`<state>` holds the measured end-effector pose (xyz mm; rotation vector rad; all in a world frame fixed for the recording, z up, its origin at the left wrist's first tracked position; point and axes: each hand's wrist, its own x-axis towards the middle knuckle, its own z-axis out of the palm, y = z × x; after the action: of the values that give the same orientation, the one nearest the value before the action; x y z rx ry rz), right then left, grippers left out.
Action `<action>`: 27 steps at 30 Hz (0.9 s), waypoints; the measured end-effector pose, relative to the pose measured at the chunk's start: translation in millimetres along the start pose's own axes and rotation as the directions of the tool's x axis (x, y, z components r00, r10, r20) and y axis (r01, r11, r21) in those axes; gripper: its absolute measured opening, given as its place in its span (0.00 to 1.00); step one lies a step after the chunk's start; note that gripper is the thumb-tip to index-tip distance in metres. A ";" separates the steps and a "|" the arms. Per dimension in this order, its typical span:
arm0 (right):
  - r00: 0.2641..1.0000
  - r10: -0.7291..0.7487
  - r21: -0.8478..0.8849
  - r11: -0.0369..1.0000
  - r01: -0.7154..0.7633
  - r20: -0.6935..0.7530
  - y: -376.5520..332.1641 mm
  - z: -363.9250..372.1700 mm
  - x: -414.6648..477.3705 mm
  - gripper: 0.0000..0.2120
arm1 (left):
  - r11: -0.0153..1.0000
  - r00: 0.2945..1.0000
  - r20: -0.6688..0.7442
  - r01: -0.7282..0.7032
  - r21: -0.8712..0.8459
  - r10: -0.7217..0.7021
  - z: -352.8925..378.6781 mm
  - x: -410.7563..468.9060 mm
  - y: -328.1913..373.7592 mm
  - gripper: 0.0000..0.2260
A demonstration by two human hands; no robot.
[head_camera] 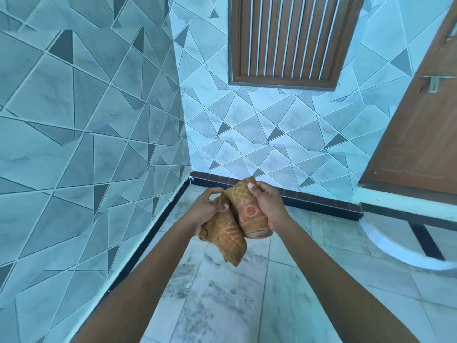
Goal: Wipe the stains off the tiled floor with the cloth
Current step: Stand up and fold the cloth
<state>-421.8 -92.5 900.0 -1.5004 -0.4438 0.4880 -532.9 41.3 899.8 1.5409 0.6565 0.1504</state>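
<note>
Above the tiled floor (222, 293), two hands' fingers (251, 188) grip one cloth (237, 219).

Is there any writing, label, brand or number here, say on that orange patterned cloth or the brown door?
None to read. The orange patterned cloth bears only woven hexagons and lines; the grey geometric wall tiles, brown slatted wooden shutter and brown wooden door with its metal latch carry no writing.
</note>
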 end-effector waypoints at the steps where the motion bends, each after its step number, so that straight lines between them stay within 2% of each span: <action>1: 0.999 -0.034 -0.039 0.999 0.034 0.008 -2.7 -4.9 2.5 0.05 | 0.995 0.999 0.023 -0.045 0.091 0.043 -1.6 1.0 0.5 0.24; 3: 0.992 -0.125 -0.140 0.982 0.125 0.010 -6.7 -17.0 9.9 0.06 | 0.905 0.964 0.120 -0.266 0.331 0.239 -1.3 0.7 6.4 0.25; 5: 0.982 -0.185 -0.210 0.962 0.173 -0.041 -8.0 -33.0 19.6 0.08 | 0.710 0.876 0.265 -0.482 0.514 0.403 0.4 4.8 16.2 0.21; 7: 0.966 -0.233 -0.230 0.952 0.201 -0.116 -9.3 -49.2 25.8 0.08 | 0.522 0.828 0.388 -0.558 0.645 0.406 2.2 11.7 29.0 0.18; 9: 0.958 -0.261 -0.236 0.945 0.227 -0.122 -8.9 -63.2 30.9 0.10 | 0.437 0.844 0.417 -0.533 0.725 0.337 9.4 16.8 45.7 0.20; 12: 0.956 -0.259 -0.236 0.946 0.222 -0.138 -9.4 -76.6 37.1 0.12 | 0.514 0.877 0.409 -0.480 0.711 0.254 21.8 21.9 66.2 0.24; 15: 0.946 -0.251 -0.311 0.933 0.181 -0.204 -14.4 -91.1 52.2 0.07 | 0.691 0.873 0.446 -0.447 0.569 0.198 27.1 26.4 74.5 0.26; 18: 0.978 -0.066 -0.339 0.941 -0.004 -0.196 -12.4 -95.0 70.9 0.22 | 0.900 0.886 0.426 -0.326 0.290 0.183 33.2 25.8 73.8 0.25; 20: 0.974 0.163 -0.316 0.926 -0.206 -0.155 0.6 -91.6 71.1 0.35 | 0.956 0.898 0.386 -0.271 0.111 0.210 39.0 29.1 73.2 0.26; 21: 0.938 0.331 -0.278 0.896 -0.346 -0.101 9.6 -89.8 64.8 0.39 | 0.964 0.904 0.362 -0.262 0.048 0.228 40.5 31.7 72.9 0.26; 23: 0.786 0.603 -0.140 0.797 -0.587 0.139 26.8 -86.2 47.6 0.47 | 0.968 0.920 0.302 -0.248 -0.041 0.249 41.5 36.1 71.1 0.27; 24: 0.722 0.631 -0.031 0.758 -0.651 0.284 34.4 -83.1 41.1 0.49 | 0.968 0.929 0.271 -0.239 -0.077 0.251 41.3 37.6 69.7 0.26; 25: 0.696 0.597 0.099 0.726 -0.680 0.398 35.4 -79.1 33.3 0.48 | 0.967 0.935 0.250 -0.228 -0.114 0.250 42.2 38.4 67.9 0.26; 27: 0.707 0.488 0.292 0.675 -0.677 0.512 31.7 -70.5 28.5 0.41 | 0.963 0.942 0.231 -0.207 -0.173 0.244 44.5 37.1 62.7 0.26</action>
<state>-359.7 -134.5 865.9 -1.0348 -0.0987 1.3540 -461.8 24.2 943.8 1.4600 0.2599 0.1696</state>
